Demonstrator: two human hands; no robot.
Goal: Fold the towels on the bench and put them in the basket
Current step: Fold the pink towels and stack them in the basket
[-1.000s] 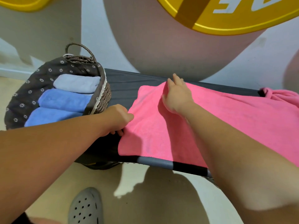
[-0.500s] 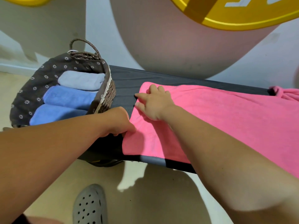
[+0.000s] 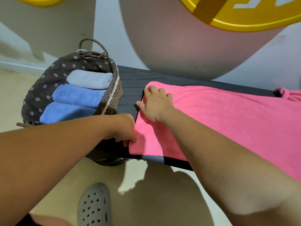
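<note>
Pink towel [image 3: 228, 121] lies spread flat along the dark worktop [image 3: 133, 82], its left end near the basket [image 3: 114, 101]. Basket is at worktop's left end and holds three rolled towels [image 3: 78, 97], one grey and two blue. Right hand [image 3: 154, 105] is on towel's far left corner, fingers [image 3: 150, 91] released, flat on cloth. Left hand [image 3: 125, 129] is at near left edge, fingers [image 3: 126, 141] clenched, pinching the towel. Grey clog [image 3: 94, 207] sits on floor.

Indoor room, possibly a gym or studio, wall [image 3: 105, 30] painted with big yellow graphic [image 3: 244, 18] and white lettering, pale floor [image 3: 162, 201], low dark ribbed desk [image 3: 135, 80], lined wicker basket [image 3: 116, 88] holding rolled towels [image 3: 78, 97]
</note>
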